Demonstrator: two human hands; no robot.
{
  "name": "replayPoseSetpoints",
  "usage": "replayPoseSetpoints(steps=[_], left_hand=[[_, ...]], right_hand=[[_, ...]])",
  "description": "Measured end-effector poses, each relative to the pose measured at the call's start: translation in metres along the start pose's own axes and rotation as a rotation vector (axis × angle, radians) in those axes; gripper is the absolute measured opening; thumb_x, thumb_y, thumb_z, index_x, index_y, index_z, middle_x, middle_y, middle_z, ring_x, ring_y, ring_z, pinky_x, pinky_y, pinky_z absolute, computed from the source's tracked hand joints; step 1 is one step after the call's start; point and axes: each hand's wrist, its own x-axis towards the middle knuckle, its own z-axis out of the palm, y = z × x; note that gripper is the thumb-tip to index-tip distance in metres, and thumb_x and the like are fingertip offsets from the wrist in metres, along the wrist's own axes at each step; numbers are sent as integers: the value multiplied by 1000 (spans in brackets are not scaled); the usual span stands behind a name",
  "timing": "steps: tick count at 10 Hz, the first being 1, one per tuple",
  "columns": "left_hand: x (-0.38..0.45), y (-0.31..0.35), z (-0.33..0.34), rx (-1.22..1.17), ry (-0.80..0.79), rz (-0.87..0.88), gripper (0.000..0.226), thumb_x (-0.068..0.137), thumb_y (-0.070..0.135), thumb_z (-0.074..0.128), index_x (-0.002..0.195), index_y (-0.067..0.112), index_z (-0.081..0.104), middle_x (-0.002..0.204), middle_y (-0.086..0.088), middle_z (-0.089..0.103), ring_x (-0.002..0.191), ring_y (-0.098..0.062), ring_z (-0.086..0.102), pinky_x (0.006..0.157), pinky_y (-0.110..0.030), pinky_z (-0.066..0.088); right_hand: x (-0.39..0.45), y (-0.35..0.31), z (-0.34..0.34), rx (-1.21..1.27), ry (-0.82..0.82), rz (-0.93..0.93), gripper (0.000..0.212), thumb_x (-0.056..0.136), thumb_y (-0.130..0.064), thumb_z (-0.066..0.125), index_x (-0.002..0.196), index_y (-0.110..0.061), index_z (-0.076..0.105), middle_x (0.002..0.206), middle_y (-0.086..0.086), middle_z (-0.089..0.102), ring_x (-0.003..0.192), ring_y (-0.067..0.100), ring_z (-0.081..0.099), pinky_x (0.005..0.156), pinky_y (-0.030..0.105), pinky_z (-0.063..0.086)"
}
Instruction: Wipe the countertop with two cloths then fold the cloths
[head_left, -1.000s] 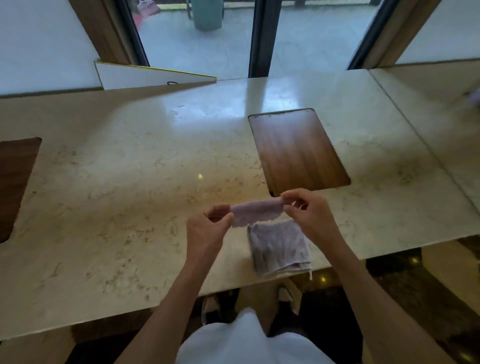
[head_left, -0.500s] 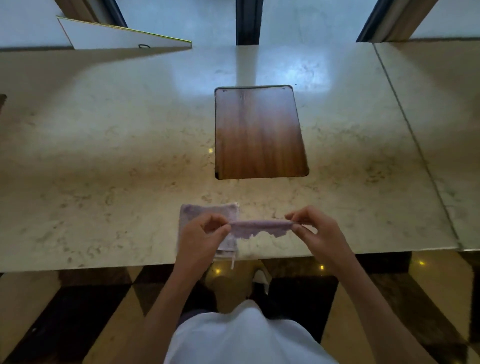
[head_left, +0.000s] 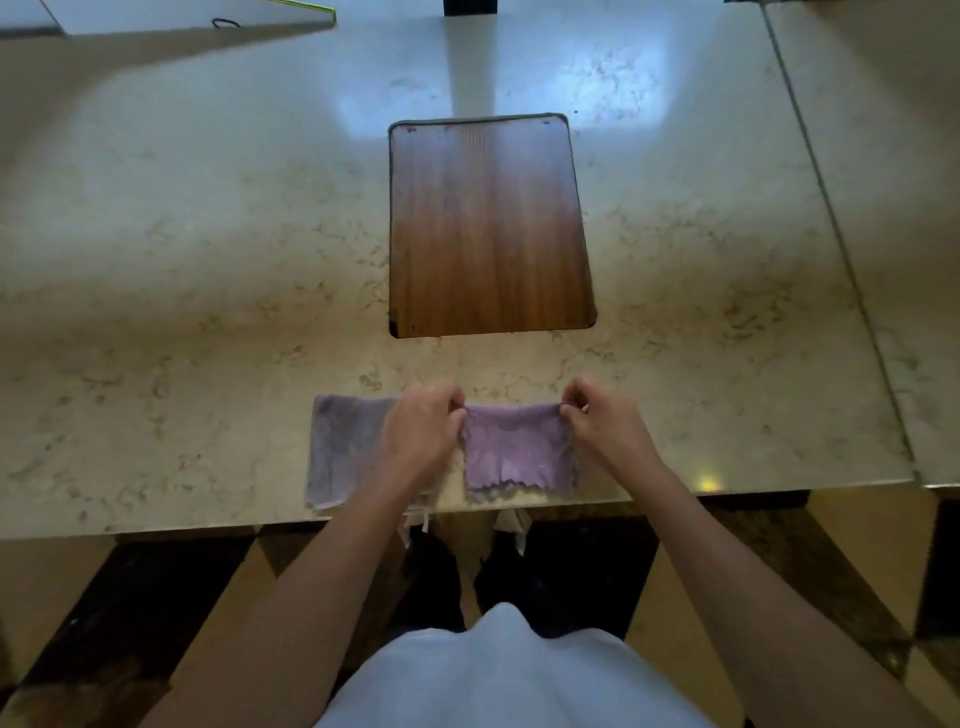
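Head view: left hand (head_left: 421, 436), right hand (head_left: 608, 426) pinch purple cloth (head_left: 519, 452) top corners; second cloth (head_left: 343, 452) flat on countertop (head_left: 208, 291).

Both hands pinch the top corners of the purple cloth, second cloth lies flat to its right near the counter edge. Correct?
Not quite. In the head view the second cloth lies left of the purple cloth, partly under the left hand. The right hand pinches the other corner.
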Motion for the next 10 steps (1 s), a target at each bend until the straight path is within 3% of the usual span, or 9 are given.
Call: replayPoseSetpoints(steps=[2, 3, 4, 5, 6, 7, 8, 9, 10], left_hand=[[20, -3, 14, 102, 96, 66, 5, 95, 27, 62, 99, 24, 62, 90, 3, 60, 85, -14, 55, 68, -27, 44], [9, 1, 17, 137, 223, 141, 18, 91, 19, 67, 109, 17, 66, 102, -1, 64, 94, -18, 55, 80, -28, 44], [-15, 2, 34, 205, 243, 284, 37, 90, 22, 65, 126, 13, 60, 127, -8, 63, 117, -25, 59, 98, -32, 41], [-29, -1, 55, 367, 97, 314, 60, 99, 40, 42, 152, 11, 37, 160, -14, 37, 150, -31, 31, 119, -48, 26], [-36, -14, 71, 426, 8, 306, 66, 104, 47, 26, 160, 14, 17, 169, -12, 11, 156, -29, 9, 124, -53, 15], [-37, -21, 75, 436, -15, 308, 68, 105, 52, 23, 161, 17, 9, 170, -9, 2, 157, -27, 2, 123, -52, 10], [-39, -23, 78, 459, 0, 309, 69, 104, 53, 21, 161, 17, 9, 170, -9, 1, 157, -28, 1, 123, -53, 11], [-40, -16, 62, 430, 11, 318, 67, 105, 53, 23, 160, 16, 17, 169, -11, 9, 156, -30, 8, 122, -54, 13], [-57, -20, 49, 365, 73, 317, 60, 102, 44, 35, 153, 13, 35, 161, -19, 32, 151, -34, 29, 118, -53, 33]], right_hand=[[13, 5, 6, 93, 102, -16, 13, 91, -12, 67, 83, -18, 59, 79, 0, 62, 76, 17, 59, 67, 36, 52], [11, 7, 10, 64, 205, 1, 11, 94, -17, 66, 105, -18, 62, 95, 0, 62, 83, 15, 58, 72, 31, 52], [-5, 8, 21, -146, 279, -140, 23, 97, -23, 59, 117, -12, 62, 110, 6, 62, 94, 21, 60, 78, 32, 53], [-26, 17, 40, -389, 121, -354, 49, 99, -35, 52, 142, -13, 50, 147, 11, 52, 136, 31, 49, 106, 45, 43], [-30, 42, 47, -537, -4, -393, 66, 104, -52, 26, 160, -18, 21, 169, 4, 16, 156, 27, 11, 120, 54, 17], [-26, 54, 42, -606, -54, -359, 67, 105, -55, 18, 162, -19, 12, 170, 3, 8, 157, 28, 2, 121, 57, 14], [-29, 50, 42, -602, -97, -320, 68, 105, -56, 13, 162, -19, 11, 170, 3, 6, 157, 29, 2, 121, 55, 10], [-28, 36, 36, -483, -150, -260, 74, 98, -64, -4, 161, -26, -1, 168, -2, -9, 155, 25, -11, 126, 52, 1], [-27, 9, 16, -161, -70, -170, 69, 100, -58, 25, 160, -23, 16, 168, -3, 5, 155, 19, 4, 124, 48, 13]])
